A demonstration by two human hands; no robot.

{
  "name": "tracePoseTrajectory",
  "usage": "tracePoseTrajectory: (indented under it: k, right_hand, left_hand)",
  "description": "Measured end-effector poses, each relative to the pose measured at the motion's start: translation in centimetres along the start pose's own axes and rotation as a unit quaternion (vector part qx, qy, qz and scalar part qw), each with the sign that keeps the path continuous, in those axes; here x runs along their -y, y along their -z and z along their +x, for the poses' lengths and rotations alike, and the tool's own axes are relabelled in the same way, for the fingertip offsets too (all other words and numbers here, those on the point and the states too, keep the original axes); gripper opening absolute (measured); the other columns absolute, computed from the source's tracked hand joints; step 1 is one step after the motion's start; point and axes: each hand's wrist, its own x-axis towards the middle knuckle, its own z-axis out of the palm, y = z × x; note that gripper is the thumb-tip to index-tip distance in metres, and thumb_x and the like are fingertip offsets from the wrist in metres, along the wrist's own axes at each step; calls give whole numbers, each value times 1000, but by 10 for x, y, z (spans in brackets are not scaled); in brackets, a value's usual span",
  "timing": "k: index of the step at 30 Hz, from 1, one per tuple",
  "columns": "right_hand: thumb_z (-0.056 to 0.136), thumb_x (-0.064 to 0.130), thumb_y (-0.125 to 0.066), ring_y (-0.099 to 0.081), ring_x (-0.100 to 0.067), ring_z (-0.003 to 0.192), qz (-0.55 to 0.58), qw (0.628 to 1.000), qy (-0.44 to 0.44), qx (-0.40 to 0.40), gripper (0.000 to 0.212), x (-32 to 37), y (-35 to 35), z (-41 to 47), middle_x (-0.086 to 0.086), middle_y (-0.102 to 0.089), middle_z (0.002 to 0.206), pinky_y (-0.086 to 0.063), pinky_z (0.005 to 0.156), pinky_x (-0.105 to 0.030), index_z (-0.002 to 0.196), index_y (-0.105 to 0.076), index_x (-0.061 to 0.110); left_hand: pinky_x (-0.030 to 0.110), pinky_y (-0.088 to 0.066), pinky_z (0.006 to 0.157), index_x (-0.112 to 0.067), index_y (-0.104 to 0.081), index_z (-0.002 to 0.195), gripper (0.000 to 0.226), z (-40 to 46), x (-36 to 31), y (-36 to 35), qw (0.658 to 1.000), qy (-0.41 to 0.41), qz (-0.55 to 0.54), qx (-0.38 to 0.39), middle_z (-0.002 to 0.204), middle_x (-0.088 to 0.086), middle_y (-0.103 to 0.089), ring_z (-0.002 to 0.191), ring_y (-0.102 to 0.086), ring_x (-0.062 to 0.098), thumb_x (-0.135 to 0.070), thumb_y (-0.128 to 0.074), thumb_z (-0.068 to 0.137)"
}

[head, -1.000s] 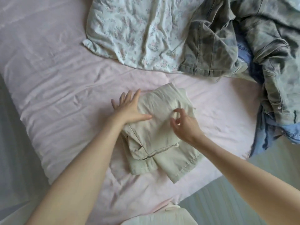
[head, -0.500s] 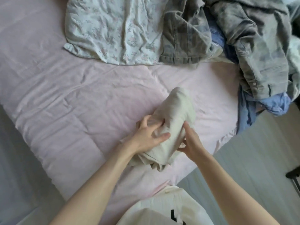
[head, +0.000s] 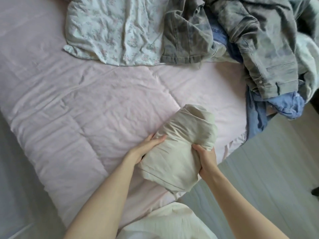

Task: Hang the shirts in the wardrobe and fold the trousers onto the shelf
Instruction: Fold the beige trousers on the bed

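Cream folded trousers (head: 179,149) clamped between both hands at near right edge of bed (head: 86,109); left hand (head: 146,147) grips left side of the bundle, thumb on top and fingers tucked under, right hand (head: 206,158) pinches the right side with fingers curled into the cloth. Bundle looks lifted, or at least tilted, off the pink sheet, near end hanging past the bed edge over the floor (head: 267,169)

Progress, judged: this pair is folded and ready to carry, not yet on any shelf. No wardrobe or shelf in view, so can't tell what is already put away

Left on bed: floral shirt (head: 112,30) lying flat at far centre, grey denim garment (head: 188,37) just right of it and overlapping its edge, a bigger grey denim piece (head: 265,49) at far right heaped over blue clothing (head: 284,106), which droops off the right edge. Several items to go, so task roughly early to middle, a guess only

White garment (head: 164,225) at bottom, likely the person's own clothing
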Motion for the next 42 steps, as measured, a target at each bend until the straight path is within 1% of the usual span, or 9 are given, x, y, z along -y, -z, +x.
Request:
tracePoseTrajectory:
  k: [4, 10, 15, 19, 24, 28, 31, 35, 42]
  right_hand:
    - [75, 3, -66, -65, -26, 98, -26, 991, 2, 129, 46, 31, -17, -21, -10, -68, 108, -55, 80, -37, 118, -54, 11]
    - [67, 11, -65, -70, -22, 82, -96, 907, 6, 411, 22, 84, -97, -101, -10, -73, 91, -54, 63, -26, 86, -74, 16]
    - [69, 21, -67, -70, -22, 87, -198, 839, 6, 508, 41, 73, -163, -180, -11, -72, 97, -54, 63, -23, 106, -66, 6]
    - [79, 31, -68, -68, -22, 96, -278, 788, 46, 548, 42, 28, -222, -265, -9, -71, 104, -55, 71, -26, 113, -63, 7]
    - [83, 48, -61, -60, -18, 111, -318, 755, 79, 569, 48, -48, -266, -368, 4, -66, 116, -44, 100, -45, 125, -55, 26]
    - [68, 57, -69, -60, -23, 111, -289, 769, 35, 569, 94, -108, -303, -463, -1, -52, 135, -54, 80, -44, 145, -25, 27]
    - [64, 56, -75, -60, -29, 111, -212, 776, -78, 590, 105, -132, -324, -515, -3, -53, 135, -49, 89, -52, 148, -15, 31]
    - [72, 53, -67, -64, -29, 105, -142, 711, -146, 673, 65, -136, -357, -570, -11, -65, 118, -50, 84, -43, 125, -56, 18]
    - [71, 45, -70, -62, -28, 110, -89, 732, 12, 675, 67, -98, -458, -617, -7, -65, 119, -41, 102, -47, 129, -51, 18]
  left_hand:
    - [26, -52, 82, -23, -65, 113, 78, -28, 0, 18, 994, -33, -100, -20, 111, -3, -70, 102, -65, 9, -70, -74, 51]
    - [19, -54, 61, -25, -77, 87, 64, -168, -7, 87, 969, -114, -206, -73, 101, -3, -73, 91, -69, 9, -71, -74, 43]
    - [17, -52, 54, -14, -72, 92, 50, -281, 23, 114, 931, -172, -259, -193, 88, 3, -74, 78, -71, 13, -42, -83, 52]
    - [24, -53, 64, -12, -68, 107, 64, -372, 82, 144, 864, -231, -310, -323, 95, 6, -73, 84, -70, 18, -34, -82, 49]
    - [48, -49, 94, -7, -65, 114, 47, -465, 154, 200, 763, -308, -391, -413, 108, 14, -69, 100, -65, 31, -18, -77, 69]
    - [46, -52, 88, -9, -52, 123, 52, -535, 200, 250, 637, -385, -449, -495, 114, 13, -65, 100, -64, 29, -8, -74, 75]
    - [38, -55, 76, -12, -50, 126, 53, -569, 211, 270, 582, -439, -477, -491, 115, 10, -65, 99, -65, 27, -9, -72, 78]
    - [50, -46, 98, -10, -48, 132, 54, -598, 202, 302, 572, -523, -490, -398, 125, 12, -61, 113, -59, 30, -23, -66, 83]
    - [45, -43, 100, -13, -56, 128, 58, -635, 146, 380, 603, -580, -458, -301, 122, 10, -63, 115, -58, 29, -47, -60, 81]
